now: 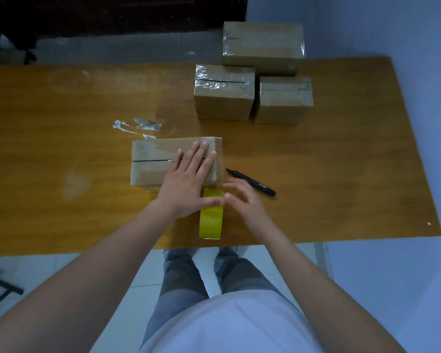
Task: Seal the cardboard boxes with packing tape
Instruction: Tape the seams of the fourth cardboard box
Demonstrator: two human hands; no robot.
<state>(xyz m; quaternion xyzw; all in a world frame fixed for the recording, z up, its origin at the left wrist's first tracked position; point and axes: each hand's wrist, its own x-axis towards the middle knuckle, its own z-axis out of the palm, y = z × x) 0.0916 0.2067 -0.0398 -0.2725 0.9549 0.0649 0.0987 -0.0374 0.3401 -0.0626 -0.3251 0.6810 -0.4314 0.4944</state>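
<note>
My left hand (186,179) lies flat, fingers straight and spread, pressing down on the top of the near cardboard box (150,161); its grip closes round nothing, the palm and fingers simply bear on the right half of the lid. The thumb reaches out to the right and rests against the yellow roll of packing tape (211,215), which stands on edge just in front of the box's right corner. My right hand (242,197) hovers just right of the roll, fingers loosely bent and a little blurred; its grip holds nothing that I can see, and I cannot tell whether the fingertips touch the roll or the box.

The box under my left hand lies on the wooden table (61,200) near the front edge, its centre seam running left to right and showing dark on the uncovered left part. A clear strip of tape appears to hang off its right end, though that is hard to make out.

Just right of the box a black cutter (252,182) lies slanted on the table. Behind the box some scraps of clear tape (138,126) stick to the tabletop. Farther back and to the right stand three more boxes (224,95), glossy with tape, one of them stacked higher at the rear.
</note>
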